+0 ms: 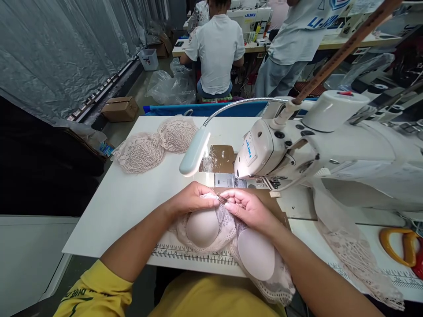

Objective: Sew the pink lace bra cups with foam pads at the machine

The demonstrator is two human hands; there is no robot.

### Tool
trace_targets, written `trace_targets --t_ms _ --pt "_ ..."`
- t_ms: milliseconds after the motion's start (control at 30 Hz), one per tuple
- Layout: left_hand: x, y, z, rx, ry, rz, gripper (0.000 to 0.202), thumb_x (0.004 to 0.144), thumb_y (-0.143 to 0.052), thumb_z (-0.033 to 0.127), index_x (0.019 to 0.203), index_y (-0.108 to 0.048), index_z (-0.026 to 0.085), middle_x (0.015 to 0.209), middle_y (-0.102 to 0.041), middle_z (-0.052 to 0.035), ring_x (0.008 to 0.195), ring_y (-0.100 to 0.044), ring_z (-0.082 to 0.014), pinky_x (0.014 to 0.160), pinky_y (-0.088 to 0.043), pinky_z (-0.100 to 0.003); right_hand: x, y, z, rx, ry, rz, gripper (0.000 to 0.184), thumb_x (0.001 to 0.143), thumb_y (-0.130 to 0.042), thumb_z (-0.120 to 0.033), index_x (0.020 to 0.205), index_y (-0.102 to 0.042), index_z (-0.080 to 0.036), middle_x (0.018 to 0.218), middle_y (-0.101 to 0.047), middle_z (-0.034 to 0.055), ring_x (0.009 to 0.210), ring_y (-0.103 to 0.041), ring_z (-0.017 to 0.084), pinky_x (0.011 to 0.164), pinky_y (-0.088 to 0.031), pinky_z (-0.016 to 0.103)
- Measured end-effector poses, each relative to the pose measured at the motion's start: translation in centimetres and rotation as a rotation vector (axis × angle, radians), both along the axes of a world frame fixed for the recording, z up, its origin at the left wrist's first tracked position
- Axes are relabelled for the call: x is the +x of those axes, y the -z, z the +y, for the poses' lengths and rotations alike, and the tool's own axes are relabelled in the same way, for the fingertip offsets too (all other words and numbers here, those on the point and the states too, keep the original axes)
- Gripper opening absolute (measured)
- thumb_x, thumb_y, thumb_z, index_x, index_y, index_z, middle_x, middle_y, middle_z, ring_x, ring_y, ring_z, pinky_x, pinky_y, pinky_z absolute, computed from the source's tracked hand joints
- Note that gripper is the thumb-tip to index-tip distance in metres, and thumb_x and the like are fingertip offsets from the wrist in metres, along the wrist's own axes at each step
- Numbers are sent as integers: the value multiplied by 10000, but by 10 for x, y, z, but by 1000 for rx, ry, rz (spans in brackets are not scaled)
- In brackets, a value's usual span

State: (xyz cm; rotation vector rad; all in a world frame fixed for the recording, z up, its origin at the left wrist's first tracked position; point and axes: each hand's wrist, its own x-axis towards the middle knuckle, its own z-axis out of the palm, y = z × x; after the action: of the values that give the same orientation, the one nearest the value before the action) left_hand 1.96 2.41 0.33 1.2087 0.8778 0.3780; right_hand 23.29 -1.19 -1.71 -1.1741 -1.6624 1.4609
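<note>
A pale pink lace bra [202, 228] with two smooth moulded cups lies at the table's front edge, inner side up. My left hand [194, 199] is closed on its upper edge, thumb and fingers pinching the lace near the middle. Close beside it, my right hand [246, 207] is closed, its fingertips around a small slim metal tool [222, 199] that meets the lace at my left fingertips. The tool's exact kind is too small to make out. The second cup hangs partly over the table edge, below my right wrist.
A white JUKI sewing machine [264, 149] stands right of centre, its lamp [194, 152] reaching left. Another lace bra [140, 152] lies back left. Lace strip [357, 251] and orange-handled scissors [398, 246] are at right. Two people [220, 53] are beyond the table.
</note>
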Motion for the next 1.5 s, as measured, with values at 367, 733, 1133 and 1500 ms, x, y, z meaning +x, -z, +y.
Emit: trace_targets --t_ms 367,733,1133,1500 --pt "4 -4 -2 8 38 31 382 697 -728 445 605 -552 119 555 -407 41 544 -345 -76 493 -247 -213 -8 1 -3 5 74 -20 238 851 -593 -416 940 -629 -198 885 -674 49 836 -633 190 763 -513 330" --pt "2 1 2 149 40 95 382 699 -722 473 686 -595 113 641 -497 13 603 -439 -97 525 -324 -202 -10 -7 -1 -113 14 35 265 802 -646 -438 879 -642 -184 882 -682 48 823 -637 195 708 -519 307" --pt "-1 2 3 149 21 50 256 778 -673 376 774 -600 131 771 -554 0 702 -495 -109 636 -386 -208 0 2 1 42 65 -93 257 836 -597 -444 893 -609 -194 837 -626 29 781 -580 175 694 -474 296" --pt "0 -2 1 19 46 34 247 765 -697 355 844 -721 122 748 -640 -21 702 -541 -129 649 -418 -225 7 0 4 -41 -47 39 278 842 -599 -410 1001 -622 -184 911 -641 42 766 -590 150 682 -480 274"
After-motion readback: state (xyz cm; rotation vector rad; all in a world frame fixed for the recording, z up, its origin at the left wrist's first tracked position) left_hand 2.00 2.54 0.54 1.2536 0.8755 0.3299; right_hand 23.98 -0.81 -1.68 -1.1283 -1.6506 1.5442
